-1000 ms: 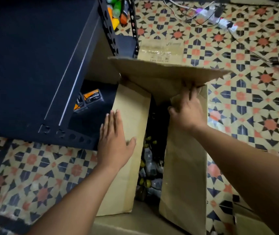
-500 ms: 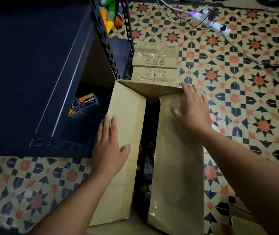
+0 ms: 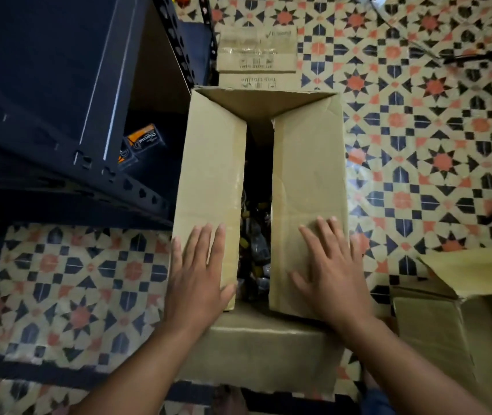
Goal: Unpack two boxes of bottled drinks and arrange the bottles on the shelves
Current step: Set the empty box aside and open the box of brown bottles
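Left hand [image 3: 197, 274]: fingers straight, released — flat on left flap [image 3: 212, 163].
Right hand [image 3: 331, 271]: fingers straight, released — flat on right flap [image 3: 307, 163].
Bottles [image 3: 255, 244]: centre frame, between flaps.

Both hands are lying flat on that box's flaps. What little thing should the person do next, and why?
Probably fold the two long flaps outward. The left hand and right hand rest flat on the left flap and right flap, which stand only narrowly apart. The bottles show through that dark gap, which looks too narrow to lift them through.
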`<control>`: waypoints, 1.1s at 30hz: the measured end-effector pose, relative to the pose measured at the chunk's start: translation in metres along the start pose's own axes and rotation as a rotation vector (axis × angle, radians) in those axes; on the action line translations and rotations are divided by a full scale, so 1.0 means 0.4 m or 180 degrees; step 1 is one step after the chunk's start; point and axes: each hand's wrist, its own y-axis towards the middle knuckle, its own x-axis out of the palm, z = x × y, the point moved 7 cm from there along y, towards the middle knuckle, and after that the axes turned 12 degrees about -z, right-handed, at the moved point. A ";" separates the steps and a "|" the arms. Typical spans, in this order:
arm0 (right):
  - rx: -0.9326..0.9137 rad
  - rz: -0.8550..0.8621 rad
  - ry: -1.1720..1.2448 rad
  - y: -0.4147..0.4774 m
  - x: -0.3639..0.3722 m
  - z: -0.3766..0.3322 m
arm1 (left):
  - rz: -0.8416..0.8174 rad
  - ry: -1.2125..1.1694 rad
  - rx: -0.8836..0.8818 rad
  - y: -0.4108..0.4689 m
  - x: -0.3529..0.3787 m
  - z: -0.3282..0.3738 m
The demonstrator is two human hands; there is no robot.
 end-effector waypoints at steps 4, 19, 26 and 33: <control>0.0068 -0.0073 0.0018 -0.103 0.080 0.003 | -0.0157 -0.0156 -0.0091 -0.041 -0.005 -0.025; -0.1084 -0.0786 -0.1203 0.186 0.060 -0.125 | 0.0740 -0.0647 0.0539 0.060 -0.071 -0.016; -0.1476 -0.0245 -0.1141 0.165 0.010 -0.168 | 0.0939 -0.0818 0.0687 0.053 -0.074 -0.037; -0.1714 0.1403 0.0246 0.018 -0.173 -0.195 | 0.1009 -0.0906 0.0587 0.048 -0.075 -0.072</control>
